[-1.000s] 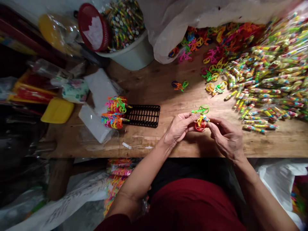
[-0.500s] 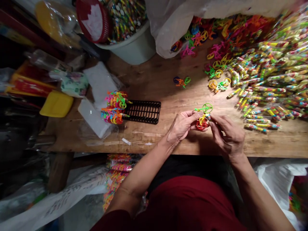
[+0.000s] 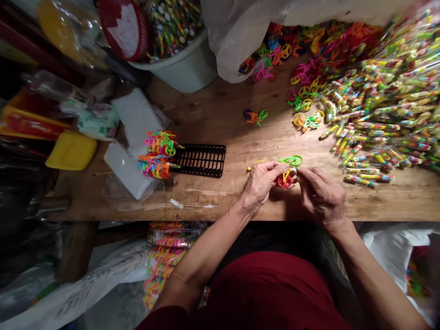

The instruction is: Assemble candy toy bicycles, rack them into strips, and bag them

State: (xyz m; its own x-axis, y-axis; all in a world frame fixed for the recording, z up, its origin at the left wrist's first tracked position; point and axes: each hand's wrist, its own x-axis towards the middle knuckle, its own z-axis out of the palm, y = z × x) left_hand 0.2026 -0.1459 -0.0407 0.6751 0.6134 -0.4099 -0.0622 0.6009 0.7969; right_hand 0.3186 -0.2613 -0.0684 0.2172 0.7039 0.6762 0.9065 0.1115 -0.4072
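Here are both hands at work, thumbs toward each other above the wooden table [image 3: 220, 107], and between them sits the small plastic toy [image 3: 284, 181], a green ring at its twelve o'clock, red wheel at its six, yellow in the middle! The left hand [image 3: 260, 184] has it pinched, thumb on top, fingers tucked behind. The right hand [image 3: 322, 195] comes in at the toy's three o'clock, thumb and forefinger narrow, tips right up against it; whether they grip anything, I cannot tell. Out at nine o'clock from the hands lies the black rack [image 3: 202, 159], coloured pieces [image 3: 160, 143] bunched at its far end. A loose orange, blue and green piece [image 3: 255, 117] rests at eleven, the pale tub [image 3: 185, 66] well beyond, between ten and eleven. Over at two o'clock, a great spread of wrapped tubes [image 3: 378, 112]; near twelve, a bright plastic heap [image 3: 323, 39].
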